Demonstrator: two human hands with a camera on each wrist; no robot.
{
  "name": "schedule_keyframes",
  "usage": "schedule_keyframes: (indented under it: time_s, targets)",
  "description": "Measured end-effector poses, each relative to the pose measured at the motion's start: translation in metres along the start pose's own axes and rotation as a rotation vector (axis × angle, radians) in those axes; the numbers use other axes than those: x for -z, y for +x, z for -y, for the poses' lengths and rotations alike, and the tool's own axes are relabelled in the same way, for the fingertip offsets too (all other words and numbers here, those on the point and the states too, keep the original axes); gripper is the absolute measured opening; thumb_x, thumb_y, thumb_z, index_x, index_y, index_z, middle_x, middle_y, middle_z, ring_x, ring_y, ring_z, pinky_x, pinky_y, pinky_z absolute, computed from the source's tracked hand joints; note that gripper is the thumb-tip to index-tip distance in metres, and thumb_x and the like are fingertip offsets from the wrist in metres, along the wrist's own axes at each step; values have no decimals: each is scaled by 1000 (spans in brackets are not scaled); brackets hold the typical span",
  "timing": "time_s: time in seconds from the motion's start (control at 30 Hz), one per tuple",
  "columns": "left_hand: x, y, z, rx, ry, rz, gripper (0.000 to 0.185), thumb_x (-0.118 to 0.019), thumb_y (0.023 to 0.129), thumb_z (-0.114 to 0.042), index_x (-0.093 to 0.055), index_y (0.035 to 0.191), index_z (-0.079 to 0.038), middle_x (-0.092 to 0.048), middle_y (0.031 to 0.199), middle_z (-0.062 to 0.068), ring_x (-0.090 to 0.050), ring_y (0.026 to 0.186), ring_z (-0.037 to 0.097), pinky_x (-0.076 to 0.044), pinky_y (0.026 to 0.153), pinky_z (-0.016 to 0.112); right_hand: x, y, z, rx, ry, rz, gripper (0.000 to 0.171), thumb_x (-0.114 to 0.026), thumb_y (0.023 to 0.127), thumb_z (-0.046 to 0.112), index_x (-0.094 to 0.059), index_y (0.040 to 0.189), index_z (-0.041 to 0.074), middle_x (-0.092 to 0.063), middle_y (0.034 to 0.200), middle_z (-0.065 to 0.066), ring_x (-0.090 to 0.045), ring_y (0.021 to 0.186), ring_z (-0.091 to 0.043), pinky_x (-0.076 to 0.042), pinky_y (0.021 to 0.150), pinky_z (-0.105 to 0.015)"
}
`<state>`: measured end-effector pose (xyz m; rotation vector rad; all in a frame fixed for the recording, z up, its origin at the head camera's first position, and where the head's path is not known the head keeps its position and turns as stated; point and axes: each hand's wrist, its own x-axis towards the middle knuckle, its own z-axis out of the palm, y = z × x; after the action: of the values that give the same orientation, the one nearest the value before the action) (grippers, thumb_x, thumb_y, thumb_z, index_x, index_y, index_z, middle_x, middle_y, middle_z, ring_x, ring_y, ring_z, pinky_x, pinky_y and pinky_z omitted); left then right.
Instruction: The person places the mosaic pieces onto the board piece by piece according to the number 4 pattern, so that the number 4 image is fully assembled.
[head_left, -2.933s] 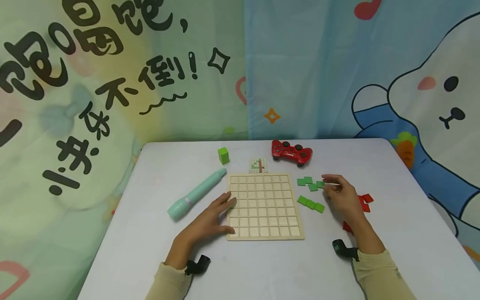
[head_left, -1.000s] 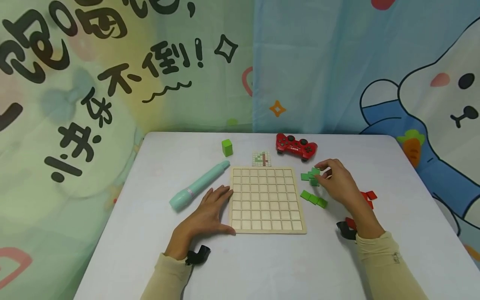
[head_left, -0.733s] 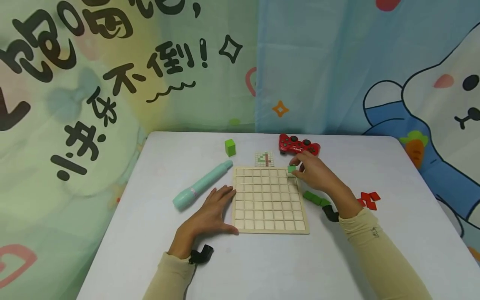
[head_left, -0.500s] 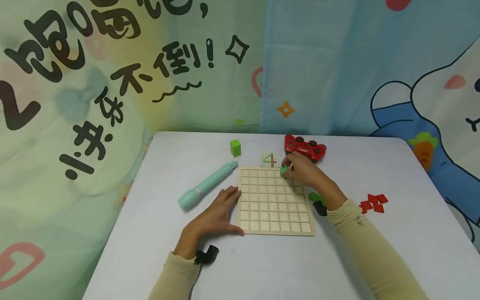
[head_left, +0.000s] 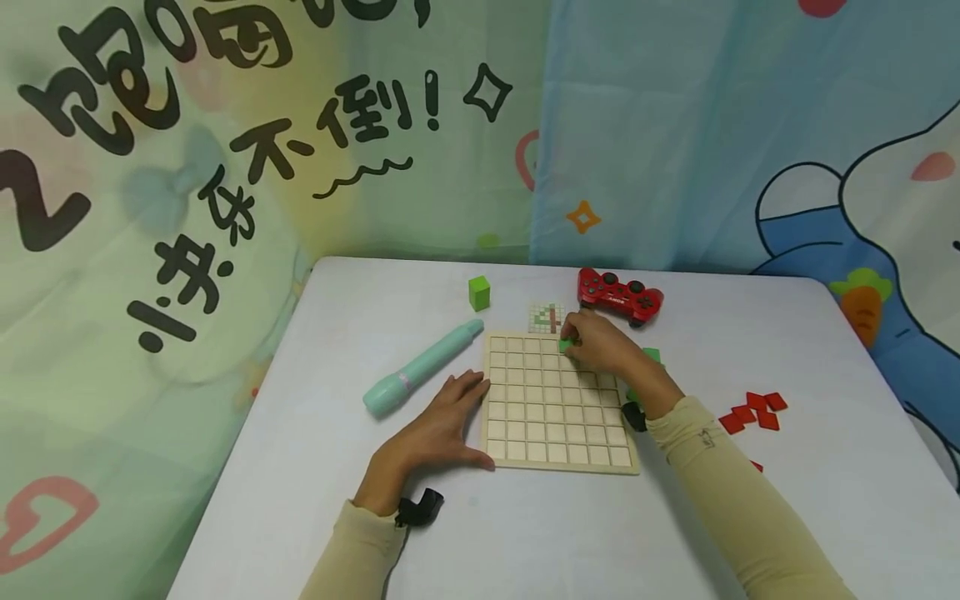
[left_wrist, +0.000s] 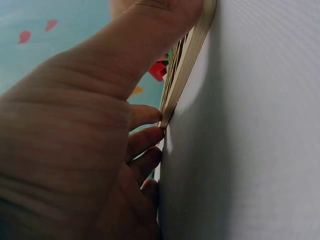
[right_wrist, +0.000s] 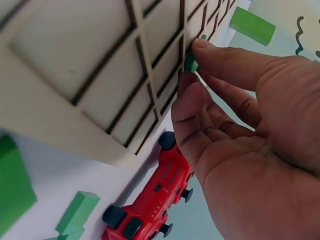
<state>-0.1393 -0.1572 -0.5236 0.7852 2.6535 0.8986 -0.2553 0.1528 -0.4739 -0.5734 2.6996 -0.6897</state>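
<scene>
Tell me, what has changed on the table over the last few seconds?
The right hand pinched a green tile from the pile right of the wooden grid board and carried it left to the board's top row, where it holds it now. The left hand stayed pressed on the board's left edge. The red game controller and mint pen lie unmoved.

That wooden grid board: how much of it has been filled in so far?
Barely begun. The wooden grid board shows only bare squares. The right hand pinches the first small green square tile at its top row, while the left hand steadies its left edge. The loose green tiles and red tiles wait on the table.
</scene>
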Motion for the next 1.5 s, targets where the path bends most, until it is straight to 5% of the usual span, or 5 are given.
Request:
schedule_keyframes:
  time_s: [0.13, 0.3, 0.63, 1.1, 1.5]
  targets:
    - [-4, 0, -2, 8, -3, 3, 128, -102, 67, -45, -33, 166, -2, -30, 175, 15, -23, 166, 34, -13, 139, 47, -1, -3, -2, -23, 8, 0, 18, -75, 99, 8, -64, 110, 1, -65, 115, -20, -64, 108, -34, -56, 94, -50]
    - [-6, 0, -5, 14, -13, 22, 128, -101, 68, -45, -31, 167, -3, -28, 175, 14, -21, 167, 34, -12, 139, 47, 10, -23, -3, -78, 62, -41, 28, -67, 105, 12, -63, 129, -1, -66, 127, -23, -64, 117, -38, -57, 97, -51]
    - [3, -2, -2, 48, -1, 10, 129, -101, 68, -46, -31, 168, -4, -25, 177, 14, -21, 167, 37, -18, 138, 50, 42, -90, -49, -382, 316, -387, 33, -58, 111, 32, -64, 140, 15, -67, 121, -14, -60, 100, -27, -50, 72, -28]
    - [-2, -1, -2, 21, -16, 11, 129, -102, 67, -46, -32, 167, -3, -26, 176, 16, -22, 166, 39, -17, 138, 52, 7, -112, -83, -494, 317, -308, 39, -59, 109, 18, -58, 146, 8, -58, 144, -22, -58, 116, -34, -53, 82, -30]
    - [-1, 0, -4, 23, -17, 16, 130, -102, 67, -46, -31, 168, -3, -26, 177, 16, -21, 166, 38, -16, 138, 50, 1, -113, -92, -448, 251, -246, 41, -66, 102, 12, -55, 141, 4, -57, 119, -20, -54, 106, -32, -49, 81, -34]
